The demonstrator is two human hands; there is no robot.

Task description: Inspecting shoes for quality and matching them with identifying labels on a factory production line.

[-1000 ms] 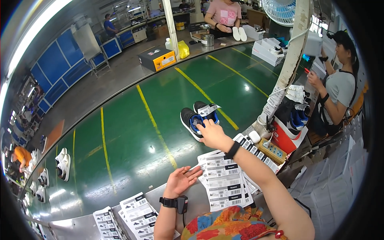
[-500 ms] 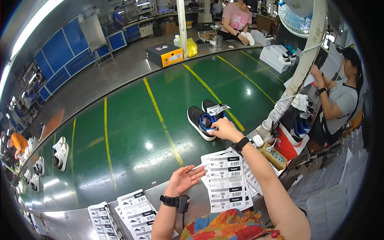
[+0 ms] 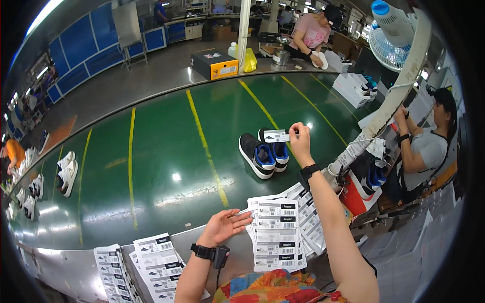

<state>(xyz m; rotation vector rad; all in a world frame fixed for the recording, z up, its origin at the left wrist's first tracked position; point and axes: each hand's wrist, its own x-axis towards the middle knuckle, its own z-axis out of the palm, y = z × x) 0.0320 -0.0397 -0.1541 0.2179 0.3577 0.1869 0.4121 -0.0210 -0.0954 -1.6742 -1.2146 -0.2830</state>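
Note:
My right hand [image 3: 302, 144] pinches one end of a white label strip [image 3: 276, 136], held over the far part of a pair of sneakers. The left sneaker [image 3: 249, 154], black with a blue lining and white sole, stands upright on the green conveyor belt [image 3: 166, 151]. Right beside it is the other sneaker [image 3: 281, 155], its toe partly hidden by the label. My left hand [image 3: 226, 226] is open, palm up, fingers stretched toward a stack of printed label sheets [image 3: 275, 236] without gripping it.
More label sheets [image 3: 160, 262] lie along the near metal ledge. White sneakers [image 3: 66, 174] stand on the belt at left. To the right rise a pale post [image 3: 364, 139] and a red shoebox [image 3: 352, 196]; a co-worker [image 3: 427, 146] sits beyond. A black-and-orange box [image 3: 214, 64] sits across the belt.
My right hand has moved from the sneaker's opening up to the label and now grips its end. My left hand keeps its open pose. The view has shifted slightly.

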